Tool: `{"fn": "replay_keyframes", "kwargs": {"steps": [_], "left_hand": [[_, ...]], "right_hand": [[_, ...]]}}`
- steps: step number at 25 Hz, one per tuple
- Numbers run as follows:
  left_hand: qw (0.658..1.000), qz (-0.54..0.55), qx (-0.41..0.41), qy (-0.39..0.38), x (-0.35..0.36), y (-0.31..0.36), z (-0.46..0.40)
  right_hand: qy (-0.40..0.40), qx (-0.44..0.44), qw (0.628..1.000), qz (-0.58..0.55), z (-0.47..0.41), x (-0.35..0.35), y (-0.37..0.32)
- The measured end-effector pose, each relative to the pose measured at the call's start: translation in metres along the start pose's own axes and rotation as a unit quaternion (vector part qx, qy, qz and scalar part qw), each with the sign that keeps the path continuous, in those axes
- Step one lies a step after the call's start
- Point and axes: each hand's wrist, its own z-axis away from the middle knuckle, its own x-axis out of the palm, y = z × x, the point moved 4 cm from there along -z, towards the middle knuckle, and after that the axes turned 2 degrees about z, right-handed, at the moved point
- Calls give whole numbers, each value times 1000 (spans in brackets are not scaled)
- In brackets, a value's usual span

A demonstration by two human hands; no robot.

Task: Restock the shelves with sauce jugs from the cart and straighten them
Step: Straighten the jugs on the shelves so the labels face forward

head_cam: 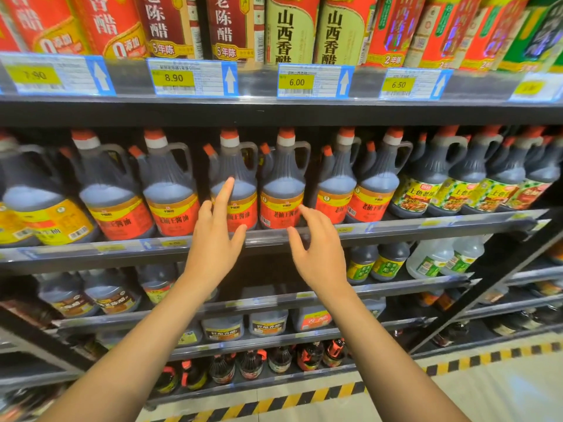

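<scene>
While both arms reach up toward the middle shelf (pixel 396 231), neither hand holds anything. The left hand (pixel 214 236) is spread wide, fingers straight, its longest fingertip lying over the shoulder of a dark soy sauce jug (pixel 236 190) with a red and yellow label; whether it actually touches the jug cannot be told. The right hand (pixel 316 248) is loosely spread with the fingers slightly bent, its fingertips at the lower right corner of the neighbouring soy sauce jug's label (pixel 281 208) and just above the shelf's front rail. Both jugs stand upright in a row of like jugs with orange caps and handles turned to the right. Further right on the same shelf stand jugs with green and yellow labels (pixel 409 193). Above, yellow price tags (pixel 173 77) front a row of vinegar bottles (pixel 289 28). No cart is in view.
</scene>
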Motion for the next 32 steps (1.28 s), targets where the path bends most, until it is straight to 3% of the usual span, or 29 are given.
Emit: {"fn": "replay_keyframes", "kwargs": {"steps": [8, 17, 27, 32], "left_hand": [[992, -67, -101, -21, 26, 33, 45], [997, -40, -25, -67, 115, 138, 23], [987, -152, -33, -41, 129, 154, -22], [991, -125, -39, -14, 132, 150, -30]], "right_hand": [[-56, 8, 996, 66, 10, -47, 50], [-84, 28, 992, 85, -3, -108, 130], [-64, 3, 989, 134, -44, -121, 131], [-56, -11, 996, 67, -64, -110, 118]]}}
